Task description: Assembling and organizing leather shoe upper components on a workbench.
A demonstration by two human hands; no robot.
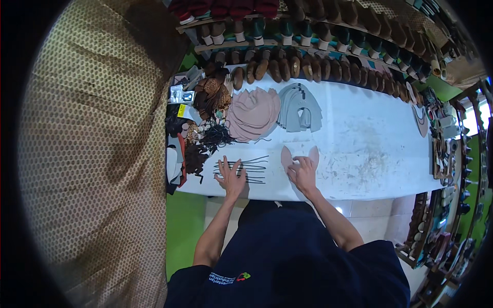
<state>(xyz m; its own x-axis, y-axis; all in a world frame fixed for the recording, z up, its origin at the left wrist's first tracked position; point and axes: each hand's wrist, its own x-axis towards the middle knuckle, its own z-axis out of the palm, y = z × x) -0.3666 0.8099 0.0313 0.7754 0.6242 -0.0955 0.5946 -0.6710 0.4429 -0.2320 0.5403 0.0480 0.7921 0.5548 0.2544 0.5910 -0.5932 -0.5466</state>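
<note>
1. Head view looks straight down on a person at a white workbench, both forearms reaching in from the bottom edge.

2. Left hand lies flat, fingers spread wide, pressing down on a row of thin dark strips. Nothing is gripped; it's just an open palm, probably pinning the strips so they stay lined up side by side.

3. Right hand rests on a pink cut piece with two rounded lobes poking out past the fingertips. The fingers look loosely curled on top of it. Whether they're pinching an edge or only pressing, I honestly can't tell from here.

4. The hands are apart, each on its own thing, with the strips running across between them.

5. Just beyond the hands, further up the bench, sits a fanned heap of pink pieces, and to its right a stack of grey pieces. Guessing they're sorted by colour so one can be pulled within arm's reach.

6. Off the left hand's side is a jumble of dark and brown scraps, messier than the rest.

7. Way past everything, shelves carry rows of shoe lasts, well apart from the hands.
</note>
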